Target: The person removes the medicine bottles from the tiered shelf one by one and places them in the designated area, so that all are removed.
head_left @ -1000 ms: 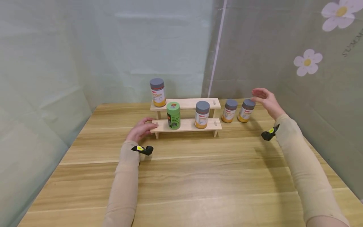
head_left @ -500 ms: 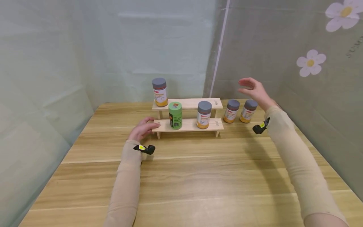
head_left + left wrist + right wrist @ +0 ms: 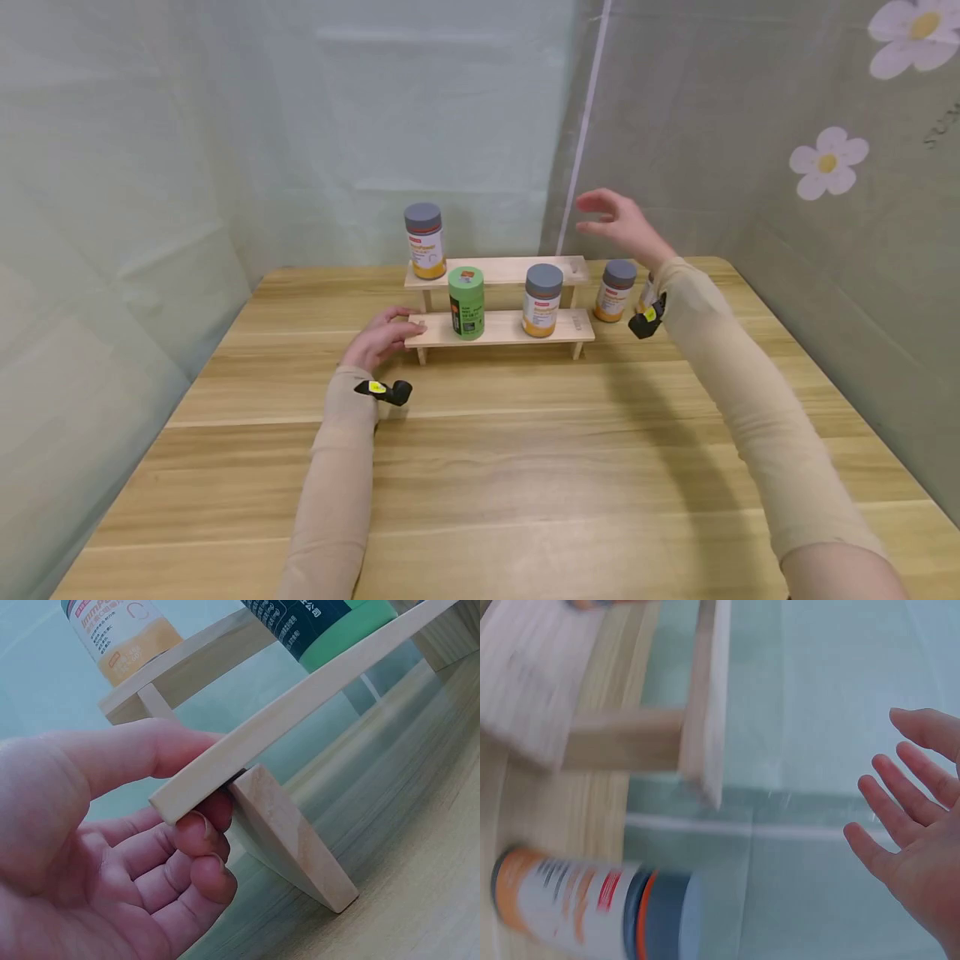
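Pinching the pale two-tier wooden stand (image 3: pixel 498 327), the left hand (image 3: pixel 378 337) curls fingers under the lower shelf's near end, which only the left wrist view shows; to its right stand a green jar (image 3: pixel 467 306) and an orange-and-white jar (image 3: pixel 542 304), both lidded, contents hidden; the right hand (image 3: pixel 618 223) hovers empty, fingers parted, another lidded jar (image 3: pixel 615 293) lower down

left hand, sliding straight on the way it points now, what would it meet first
Probably the shelf leg: the left hand holds the lower shelf's end, fingers underneath, close to that leg, though depth is unclear. Above, its thumb points roughly toward the green jar.
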Tool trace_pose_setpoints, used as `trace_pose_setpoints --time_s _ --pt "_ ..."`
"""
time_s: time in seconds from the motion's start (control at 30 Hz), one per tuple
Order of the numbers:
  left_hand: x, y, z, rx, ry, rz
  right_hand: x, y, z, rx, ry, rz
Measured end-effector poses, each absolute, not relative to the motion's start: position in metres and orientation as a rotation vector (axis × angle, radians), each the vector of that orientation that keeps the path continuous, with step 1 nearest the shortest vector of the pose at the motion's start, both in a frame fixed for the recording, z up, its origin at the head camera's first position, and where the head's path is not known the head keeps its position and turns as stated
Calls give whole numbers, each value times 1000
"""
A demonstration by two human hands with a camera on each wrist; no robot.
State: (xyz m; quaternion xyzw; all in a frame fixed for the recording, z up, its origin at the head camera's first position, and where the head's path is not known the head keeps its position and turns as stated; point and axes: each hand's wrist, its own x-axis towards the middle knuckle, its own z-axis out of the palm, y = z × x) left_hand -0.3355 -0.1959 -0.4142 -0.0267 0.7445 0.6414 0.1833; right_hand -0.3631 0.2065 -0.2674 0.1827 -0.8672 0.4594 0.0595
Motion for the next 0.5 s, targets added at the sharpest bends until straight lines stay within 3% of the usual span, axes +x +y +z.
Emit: trace_pose_setpoints --time_s 0.5 --pt "-335 -193 -415 -90 2097 1846 -371 131 -253 791 -2699 1402"
